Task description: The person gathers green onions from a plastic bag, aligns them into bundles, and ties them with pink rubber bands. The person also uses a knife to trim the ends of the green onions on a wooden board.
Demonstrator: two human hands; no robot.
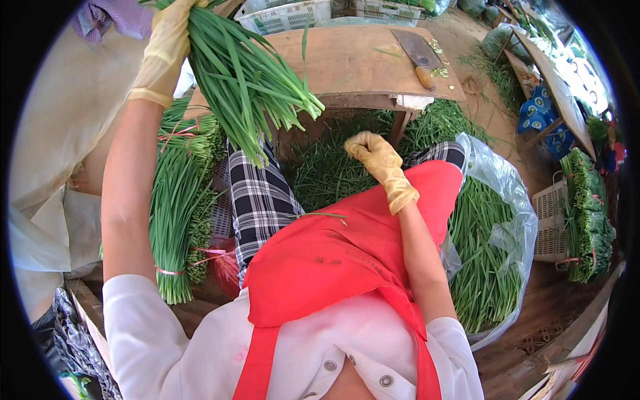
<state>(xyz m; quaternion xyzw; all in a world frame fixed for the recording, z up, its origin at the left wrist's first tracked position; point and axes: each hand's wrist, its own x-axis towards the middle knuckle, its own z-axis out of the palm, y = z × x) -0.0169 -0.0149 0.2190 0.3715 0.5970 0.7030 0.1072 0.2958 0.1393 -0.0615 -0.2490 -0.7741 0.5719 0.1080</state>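
Note:
Raised at the upper left, my left hand [170,30] wears a thin yellowish glove and grips a thick bunch of garlic chives [245,80]. The green leaves fan out, with the pale cut stem ends pointing down to the right. My right hand [375,150], gloved the same way, hovers over the right thigh with curled, slightly blurred fingers; nothing shows in it. Loose chive leaves [330,170] cover the ground between my knees. In front of me stands a low wooden table [340,60], bearing a cleaver [417,55] with a wooden handle and small stem trimmings.
Bundles of chives tied with pink strips [172,215] are stacked on the left. A clear plastic bag [525,215] of loose chives [480,255] stands on the right. Beyond it, more bundles [585,215] lean by a white crate [550,220]. White plastic crates [290,17] sit behind the table.

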